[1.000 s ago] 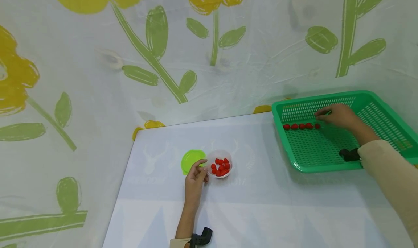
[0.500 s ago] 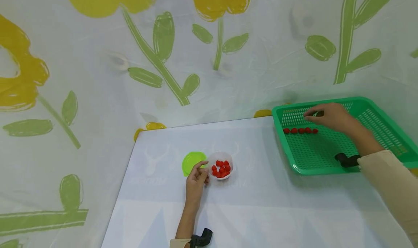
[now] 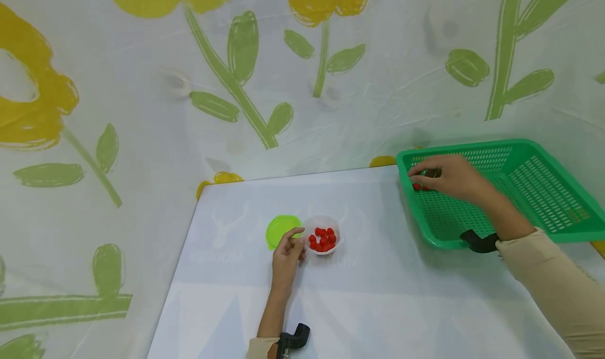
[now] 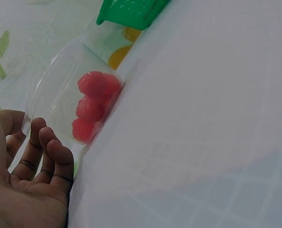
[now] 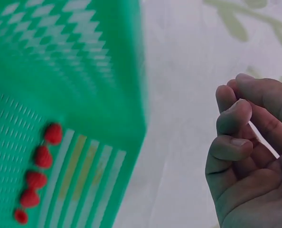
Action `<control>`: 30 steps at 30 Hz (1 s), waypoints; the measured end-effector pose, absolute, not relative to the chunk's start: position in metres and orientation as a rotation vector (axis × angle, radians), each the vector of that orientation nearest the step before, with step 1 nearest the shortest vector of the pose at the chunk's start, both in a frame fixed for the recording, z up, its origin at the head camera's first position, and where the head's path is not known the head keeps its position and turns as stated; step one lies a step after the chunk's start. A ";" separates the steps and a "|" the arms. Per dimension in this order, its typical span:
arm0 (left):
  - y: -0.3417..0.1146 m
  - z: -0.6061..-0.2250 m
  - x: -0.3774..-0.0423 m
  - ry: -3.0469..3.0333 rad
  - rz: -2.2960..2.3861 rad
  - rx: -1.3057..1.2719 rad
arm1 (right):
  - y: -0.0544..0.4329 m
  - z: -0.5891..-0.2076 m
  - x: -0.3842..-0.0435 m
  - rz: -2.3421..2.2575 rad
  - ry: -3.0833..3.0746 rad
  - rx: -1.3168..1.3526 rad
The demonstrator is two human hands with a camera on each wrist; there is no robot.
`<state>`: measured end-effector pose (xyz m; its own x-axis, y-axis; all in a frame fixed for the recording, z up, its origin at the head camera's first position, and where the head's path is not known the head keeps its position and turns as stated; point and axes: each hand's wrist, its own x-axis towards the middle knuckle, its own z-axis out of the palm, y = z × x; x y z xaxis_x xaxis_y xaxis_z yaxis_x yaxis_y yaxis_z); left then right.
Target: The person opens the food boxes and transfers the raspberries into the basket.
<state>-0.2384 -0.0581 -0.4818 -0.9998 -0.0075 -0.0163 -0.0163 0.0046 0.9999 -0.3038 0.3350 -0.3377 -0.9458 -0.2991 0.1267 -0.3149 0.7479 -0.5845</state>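
Basket [image 3: 446, 214], cup [image 4: 58, 85] smooth plastic; berries [image 4: 90, 108] bumpy, possibly matt

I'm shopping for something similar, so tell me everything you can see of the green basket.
The green basket looks like plastic: roughly rectangular and shallow, with a solid rim, slotted walls and a finely perforated floor. It stands upright on the white table. Five red berries lie in a row on its floor beside one wall. The right hand is over it; no contact shows.
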 end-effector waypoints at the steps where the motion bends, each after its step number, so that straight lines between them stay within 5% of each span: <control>1: -0.058 -0.485 -0.240 2.216 2.210 -0.032 | 0.331 -0.338 -0.303 0.992 -2.890 0.550; 30: -0.060 -0.510 -0.248 2.205 2.267 -0.010 | 0.202 -0.394 -0.290 1.218 -2.910 1.064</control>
<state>-0.2483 -0.0603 -0.5102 -0.9998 -0.0195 0.0100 0.0105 -0.0278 0.9996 -0.2901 0.2023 -0.3942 -0.7800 -0.6220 0.0687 -0.4855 0.5324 -0.6934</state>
